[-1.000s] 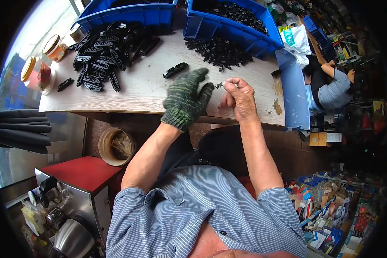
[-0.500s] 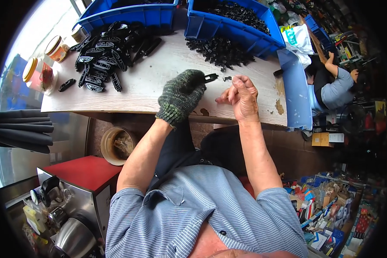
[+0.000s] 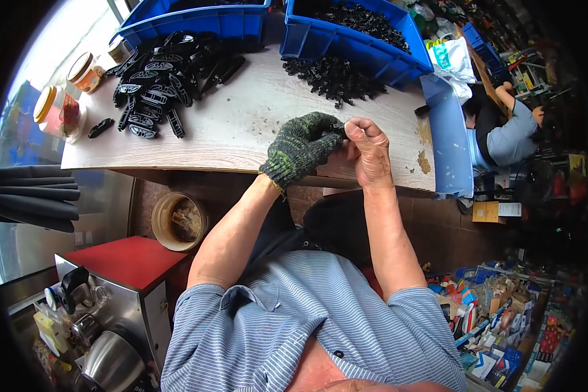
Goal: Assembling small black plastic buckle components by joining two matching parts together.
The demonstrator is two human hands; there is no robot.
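Observation:
My left hand (image 3: 302,147), in a dark green knitted glove, is closed round a long black plastic part (image 3: 338,127). Only the part's end shows beyond the gloved fingertips. My bare right hand (image 3: 374,153) meets it there, thumb and forefinger pinched together on a small black plastic clip that the fingers now mostly hide. Both hands are above the table's front edge. Farther off to the left lies a heap of long black plastic parts (image 3: 155,98), with one stray part (image 3: 100,127) beside it. A pile of small black clips (image 3: 336,80) lies beyond my right hand.
Two blue bins (image 3: 356,49) stand along the back of the pale table (image 3: 242,127). Lidded jars (image 3: 57,112) sit at its left end; a blue panel (image 3: 448,140) edges its right. Below are a bucket (image 3: 179,221) and a red-topped cabinet (image 3: 121,260). Another person (image 3: 509,134) works at right.
My left hand has moved right with the long black part, closing the gap to my right hand. The clip, visible before in my right fingertips, is now against the part's end and mostly hidden.

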